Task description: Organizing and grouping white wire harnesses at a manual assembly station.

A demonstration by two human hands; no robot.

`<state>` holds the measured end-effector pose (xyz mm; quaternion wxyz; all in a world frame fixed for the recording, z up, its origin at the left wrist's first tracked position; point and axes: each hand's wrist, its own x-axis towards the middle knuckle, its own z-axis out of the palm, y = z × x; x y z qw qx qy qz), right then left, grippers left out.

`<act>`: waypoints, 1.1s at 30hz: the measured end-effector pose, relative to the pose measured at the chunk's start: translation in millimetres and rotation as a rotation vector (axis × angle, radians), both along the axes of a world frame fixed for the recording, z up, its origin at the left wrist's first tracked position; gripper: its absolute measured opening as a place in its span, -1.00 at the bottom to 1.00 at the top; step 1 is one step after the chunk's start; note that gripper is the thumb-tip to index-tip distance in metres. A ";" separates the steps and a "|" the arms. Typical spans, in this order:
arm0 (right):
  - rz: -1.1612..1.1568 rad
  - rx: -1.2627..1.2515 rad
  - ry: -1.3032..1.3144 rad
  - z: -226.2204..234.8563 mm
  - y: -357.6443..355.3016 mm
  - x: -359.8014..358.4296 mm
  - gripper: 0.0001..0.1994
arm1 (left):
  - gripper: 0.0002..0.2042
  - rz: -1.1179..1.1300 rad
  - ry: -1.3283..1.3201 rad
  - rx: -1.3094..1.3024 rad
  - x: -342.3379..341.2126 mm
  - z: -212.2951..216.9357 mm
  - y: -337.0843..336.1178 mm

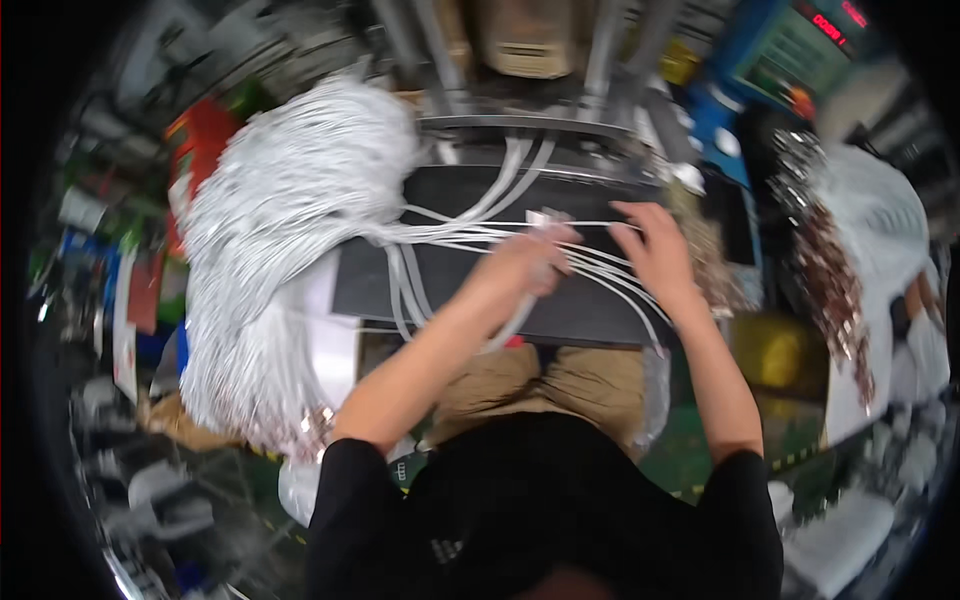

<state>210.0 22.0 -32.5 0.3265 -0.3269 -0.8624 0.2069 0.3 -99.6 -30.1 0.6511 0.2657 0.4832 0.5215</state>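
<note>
My left hand (528,262), slightly blurred, is closed around white cables over the black work surface (455,280). A loop of white cable (513,326) droops below it. To its right, my right hand (656,252) has its fingers apart beside a thin white cable that stretches across from the left hand. Several more white cables (610,272) pass under the hands and fan out toward the lower right. They come from a large bundle of white cables (300,170) heaped at the left of the surface.
A machine frame with a metal bar (530,122) stands at the far edge. At the far right is a blue device with a lit red display (828,28). Another coil of white cable (875,215) with shiny coppery ends (828,265) lies at the right. A red bin (200,140) sits behind the bundle.
</note>
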 end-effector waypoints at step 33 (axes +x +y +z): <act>-0.121 -0.824 0.222 -35.8 35.8 -15.4 -0.66 | -0.80 -0.293 0.319 -0.112 10.7 -29.4 85.5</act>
